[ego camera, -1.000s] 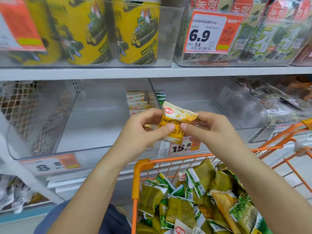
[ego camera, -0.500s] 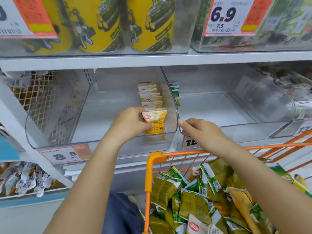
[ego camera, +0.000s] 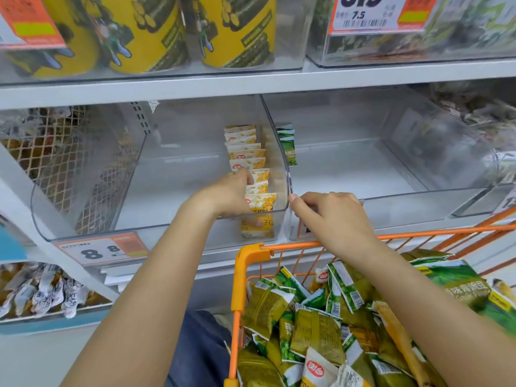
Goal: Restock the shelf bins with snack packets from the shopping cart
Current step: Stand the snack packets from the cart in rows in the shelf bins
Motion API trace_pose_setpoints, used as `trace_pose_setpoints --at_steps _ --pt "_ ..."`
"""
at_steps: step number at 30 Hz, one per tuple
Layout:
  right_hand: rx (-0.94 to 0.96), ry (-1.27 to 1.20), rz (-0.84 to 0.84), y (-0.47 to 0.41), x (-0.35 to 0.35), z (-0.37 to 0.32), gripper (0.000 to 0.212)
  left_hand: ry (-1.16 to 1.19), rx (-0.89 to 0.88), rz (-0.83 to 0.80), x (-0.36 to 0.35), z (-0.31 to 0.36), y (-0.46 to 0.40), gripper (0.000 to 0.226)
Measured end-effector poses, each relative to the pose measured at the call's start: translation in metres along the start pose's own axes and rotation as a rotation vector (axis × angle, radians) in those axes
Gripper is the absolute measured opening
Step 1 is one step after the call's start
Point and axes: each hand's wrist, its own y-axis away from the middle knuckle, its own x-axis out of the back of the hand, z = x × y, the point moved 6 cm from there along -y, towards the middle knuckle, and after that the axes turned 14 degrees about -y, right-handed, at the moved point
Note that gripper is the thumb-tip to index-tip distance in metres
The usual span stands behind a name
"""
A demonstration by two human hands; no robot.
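Left hand (ego camera: pixel 229 192) is inside the left clear bin (ego camera: pixel 83 208), fingers curled down over the front yellow packet (ego camera: pixel 258 216) at the near end of the row of yellow packets (ego camera: pixel 245 155); the thumb shows through the bin front, pressed on the packet face, so it looks pinched, standing upright against the bin's right wall. Right hand (ego camera: pixel 332 216) holds nothing: fingers loosely bent, fingertips resting at the rim where the two bins meet.

Handling guess: the packets look small, light, crinkly foil, soft and puffy, likely a bit slippery. Best pinched by the flat sealed top edge or across the flat faces; squeezing hard could crush the contents. They probably flop over unless leaned on a neighbour or the wall.

Containers: the left bin has only that single row along its right side, the rest bare floor. The right clear bin (ego camera: pixel 418 202) holds a few green packets (ego camera: pixel 287 143) standing at its back left corner, just across the wall from the yellow row. The orange cart (ego camera: pixel 245 263) below is heaped with loose green packets, plus a few yellow ones mixed in. Yellow tubs (ego camera: pixel 145 32) on the shelf above.
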Motion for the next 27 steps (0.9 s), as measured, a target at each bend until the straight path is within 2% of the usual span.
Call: trace_pose_setpoints --at_steps 3,5,9,13,19,24,27 --pt "0.022 0.021 0.002 0.000 0.000 -0.002 0.048 -0.206 -0.033 -0.066 0.002 0.009 -0.005 0.103" --pt "0.043 0.046 -0.002 0.002 0.000 -0.003 0.051 -0.401 -0.073 -0.067 0.005 0.015 -0.006 0.099" --pt "0.097 0.112 -0.014 0.005 -0.003 -0.006 0.056 -0.711 -0.186 0.084 0.015 0.027 -0.005 0.060" --pt "0.121 0.172 -0.029 0.004 -0.004 -0.005 0.059 -0.741 -0.196 0.148 0.020 0.026 -0.001 0.077" --pt "0.113 0.197 -0.026 0.006 -0.001 -0.007 0.055 -0.735 -0.192 0.304 0.023 0.028 0.003 0.077" --pt "0.082 0.200 -0.040 0.006 -0.001 -0.008 0.055 -0.876 -0.217 0.199 0.020 0.034 -0.003 0.084" --pt "0.047 0.165 -0.048 0.004 0.000 -0.006 0.052 -0.905 -0.228 0.235 0.019 0.040 -0.005 0.075"
